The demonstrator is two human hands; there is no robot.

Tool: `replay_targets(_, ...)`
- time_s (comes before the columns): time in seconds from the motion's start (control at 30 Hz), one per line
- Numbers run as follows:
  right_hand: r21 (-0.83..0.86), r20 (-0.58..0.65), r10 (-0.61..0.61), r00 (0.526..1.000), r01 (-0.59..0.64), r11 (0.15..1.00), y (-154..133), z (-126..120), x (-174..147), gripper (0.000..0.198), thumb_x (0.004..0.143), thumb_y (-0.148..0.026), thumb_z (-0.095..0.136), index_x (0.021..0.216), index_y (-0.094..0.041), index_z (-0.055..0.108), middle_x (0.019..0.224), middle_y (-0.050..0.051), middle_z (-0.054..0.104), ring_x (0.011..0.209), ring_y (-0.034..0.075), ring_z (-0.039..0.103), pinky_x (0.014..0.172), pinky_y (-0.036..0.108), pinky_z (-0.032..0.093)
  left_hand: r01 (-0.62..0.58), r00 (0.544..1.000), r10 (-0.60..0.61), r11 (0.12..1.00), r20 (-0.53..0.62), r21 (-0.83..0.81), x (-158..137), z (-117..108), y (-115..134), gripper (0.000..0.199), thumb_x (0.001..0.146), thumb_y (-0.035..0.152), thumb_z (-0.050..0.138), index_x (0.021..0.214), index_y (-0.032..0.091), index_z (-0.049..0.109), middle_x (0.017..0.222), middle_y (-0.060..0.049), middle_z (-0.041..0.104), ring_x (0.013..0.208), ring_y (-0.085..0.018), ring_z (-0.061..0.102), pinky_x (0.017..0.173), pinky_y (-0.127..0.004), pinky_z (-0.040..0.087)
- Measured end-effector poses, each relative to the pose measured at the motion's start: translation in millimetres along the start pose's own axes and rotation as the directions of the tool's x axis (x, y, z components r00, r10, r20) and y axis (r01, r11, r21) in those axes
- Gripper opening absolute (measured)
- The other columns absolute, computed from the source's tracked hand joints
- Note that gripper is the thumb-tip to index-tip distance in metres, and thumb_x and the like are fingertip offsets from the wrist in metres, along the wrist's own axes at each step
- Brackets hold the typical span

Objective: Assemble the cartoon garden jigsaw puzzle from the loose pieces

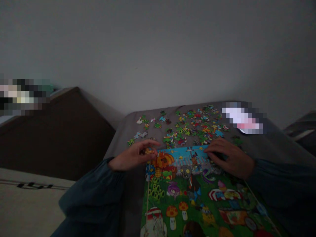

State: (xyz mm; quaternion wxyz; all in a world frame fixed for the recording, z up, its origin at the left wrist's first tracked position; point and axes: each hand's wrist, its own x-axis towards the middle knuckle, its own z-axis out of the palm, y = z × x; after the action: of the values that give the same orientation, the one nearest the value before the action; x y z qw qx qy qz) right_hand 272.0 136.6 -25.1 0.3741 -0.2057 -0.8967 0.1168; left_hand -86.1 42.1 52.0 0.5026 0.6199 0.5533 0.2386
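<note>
Plain grey wall (158, 59) at the back. Below it, a grey cloth-covered surface (130, 128) carries everything. On its near part lies a glossy, rectangular green-and-blue board (177, 197) printed with cartoon figures, presumably set close so both hands span it. Orientation: blue sky strip and figures' heads point toward the wall, so the picture reads upright for the person. Near edge out of view; long axis not confirmed. Left hand (134, 156) is at the far left corner, thumb and forefinger apart; right hand (229, 156) is over the far right, fingers bunched, grip cannot be told. Small multicoloured jigsaw pieces (186, 130) lie scattered beyond the board, probably spread there for visibility and reach.
</note>
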Motion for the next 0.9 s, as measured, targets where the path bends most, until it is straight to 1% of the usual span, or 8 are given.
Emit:
replay_targets(0.1, 0.005, 0.009, 0.017, 1.0, -0.017, 1.0, -0.6, 0.0, 0.1, 0.014, 0.092, -0.015, 0.06, 0.097, -0.023, 0.071, 0.089, 0.005, 0.074, 0.084, 0.022, 0.069, 0.077, 0.039, 0.058, -0.045, 0.989, 0.054, 0.997, 0.138, -0.065, 0.4, 11.6, -1.7, 0.039, 0.093, 0.042, 0.069, 0.127, 0.025, 0.059, 0.109, -0.004, 0.072, 0.096, -0.019, 0.065, 0.08, -0.031, 0.05)
replay_targets(0.2, 0.019, 0.017, 0.021, 1.0, -0.021, 1.0, -0.7, 0.1, -0.3, 0.014, 0.093, -0.016, 0.06, 0.097, -0.023, 0.071, 0.089, 0.005, 0.074, 0.085, 0.022, 0.069, 0.078, 0.039, 0.057, -0.038, 0.976, 0.062, 0.992, 0.207, -0.118, -0.1, 21.7, -5.9, 0.034, 0.097, 0.034, 0.063, 0.129, 0.023, 0.057, 0.116, -0.007, 0.072, 0.104, -0.02, 0.067, 0.088, -0.034, 0.051)
replay_targets(0.4, 0.008, 0.045, 0.021, 0.999, -0.021, 1.0, -2.1, -2.3, 1.2, 0.014, 0.093, -0.016, 0.06, 0.099, -0.022, 0.071, 0.09, 0.005, 0.075, 0.085, 0.022, 0.068, 0.078, 0.04, 0.058, -0.03, 0.977, 0.035, 0.999, 0.21, -0.028, 0.3, 24.1, -5.8, 0.033, 0.095, 0.029, 0.063, 0.127, 0.021, 0.061, 0.125, -0.009, 0.07, 0.109, -0.021, 0.067, 0.091, -0.035, 0.053)
replay_targets(0.5, 0.016, 0.049, 0.024, 0.999, -0.025, 1.0, -4.3, -4.6, 3.7, 0.016, 0.093, -0.015, 0.058, 0.097, -0.023, 0.071, 0.088, 0.006, 0.075, 0.084, 0.022, 0.068, 0.079, 0.04, 0.058, 0.0, 0.978, 0.015, 0.997, 0.208, -0.074, 1.7, 18.3, -2.9, 0.038, 0.096, 0.035, 0.064, 0.132, 0.024, 0.059, 0.129, -0.008, 0.071, 0.113, -0.022, 0.067, 0.094, -0.035, 0.053)
replay_targets(0.67, 0.023, 0.061, 0.039, 0.997, -0.041, 0.999, -5.4, -5.4, 5.3, 0.017, 0.093, -0.015, 0.058, 0.096, -0.023, 0.072, 0.087, 0.006, 0.074, 0.084, 0.021, 0.068, 0.08, 0.04, 0.058, 0.089, 0.982, -0.06, 0.983, 0.181, -0.159, 2.7, 11.9, -1.9, 0.062, 0.092, 0.048, 0.07, 0.146, 0.026, 0.048, 0.119, -0.009, 0.076, 0.109, -0.025, 0.071, 0.091, -0.037, 0.054)
replay_targets(0.73, 0.023, 0.048, 0.034, 0.998, -0.035, 0.999, -4.6, -4.4, 4.4, 0.016, 0.092, -0.015, 0.058, 0.096, -0.023, 0.072, 0.088, 0.006, 0.074, 0.085, 0.021, 0.067, 0.081, 0.04, 0.057, 0.104, 0.982, -0.075, 0.98, 0.171, -0.167, 2.8, 11.5, -1.2, 0.066, 0.09, 0.049, 0.071, 0.147, 0.026, 0.048, 0.114, -0.008, 0.078, 0.105, -0.025, 0.072, 0.088, -0.036, 0.055)
replay_targets(0.8, 0.024, 0.043, 0.03, 0.999, -0.031, 0.999, -3.4, -3.6, 3.2, 0.016, 0.092, -0.014, 0.059, 0.097, -0.023, 0.072, 0.088, 0.006, 0.074, 0.085, 0.021, 0.067, 0.081, 0.04, 0.057, 0.096, 0.984, -0.071, 0.985, 0.166, -0.146, 2.9, 11.7, 0.0, 0.057, 0.088, 0.05, 0.073, 0.137, 0.024, 0.058, 0.11, -0.008, 0.079, 0.095, -0.023, 0.073, 0.08, -0.033, 0.055)
replay_targets(0.9, 0.029, 0.049, 0.029, 0.998, -0.03, 0.999, -1.9, -3.2, 2.0, 0.015, 0.092, -0.015, 0.06, 0.097, -0.023, 0.072, 0.089, 0.006, 0.074, 0.086, 0.022, 0.067, 0.08, 0.039, 0.057, 0.074, 0.982, -0.054, 0.992, 0.181, -0.101, 3.3, 12.1, 1.8, 0.036, 0.089, 0.05, 0.072, 0.112, 0.022, 0.072, 0.105, -0.006, 0.079, 0.086, -0.019, 0.071, 0.071, -0.028, 0.052)
